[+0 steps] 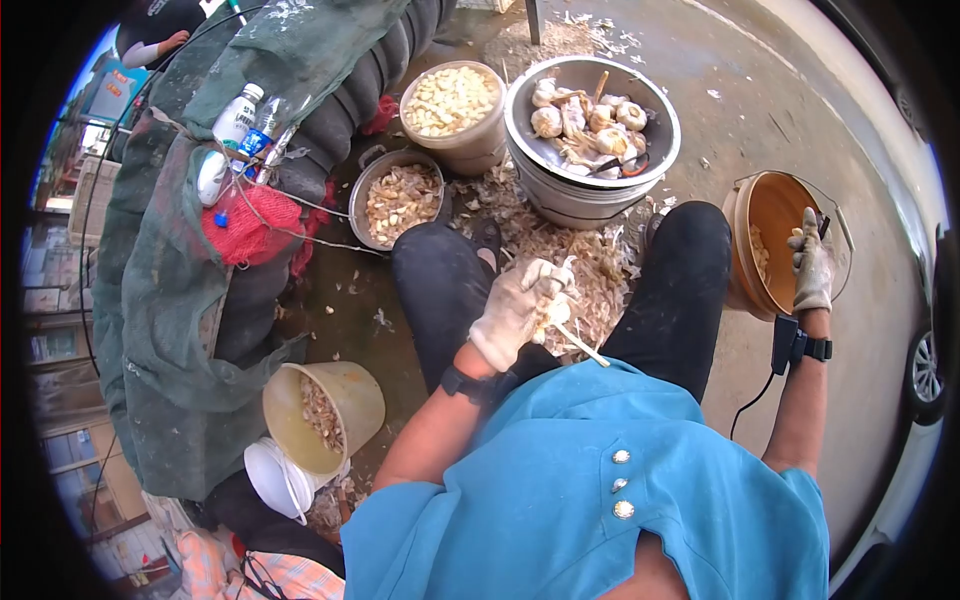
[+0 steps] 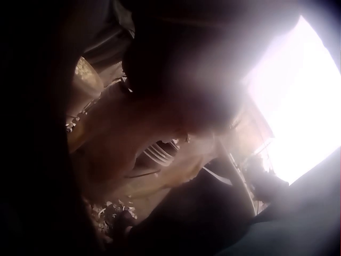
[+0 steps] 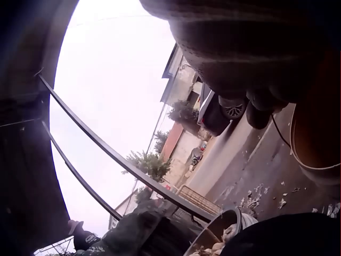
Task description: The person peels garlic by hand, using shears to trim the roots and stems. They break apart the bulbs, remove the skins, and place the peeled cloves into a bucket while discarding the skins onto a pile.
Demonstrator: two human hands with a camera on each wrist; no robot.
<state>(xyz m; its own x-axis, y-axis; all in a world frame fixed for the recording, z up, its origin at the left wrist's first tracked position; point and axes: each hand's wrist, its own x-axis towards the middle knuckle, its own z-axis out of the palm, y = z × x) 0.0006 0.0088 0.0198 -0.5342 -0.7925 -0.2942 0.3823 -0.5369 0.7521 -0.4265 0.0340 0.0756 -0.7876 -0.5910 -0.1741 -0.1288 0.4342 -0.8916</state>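
Note:
In the head view the gloved left hand (image 1: 515,312) is curled round a garlic bulb (image 1: 552,312), whose pale stalk (image 1: 585,345) sticks out toward the blue shirt. At the right, the gloved right hand (image 1: 814,265) is at the rim of an orange-brown bucket (image 1: 775,195) with some peeled cloves (image 1: 760,255) inside. Its fingers are curled about a small dark tool (image 1: 823,226), mostly hidden. The left wrist view is dark and blurred. A dim glove (image 3: 240,53) fills the top of the right wrist view, beside the bucket (image 3: 311,168).
Ahead stand a metal bowl of garlic bulbs (image 1: 520,110), a tub of peeled cloves (image 1: 410,110) and a pot of cloves and skins (image 1: 360,205). A tipped cream bucket (image 1: 360,400) lies at left. Skins (image 1: 590,255) litter the ground between the legs. A car (image 1: 925,440) is far right.

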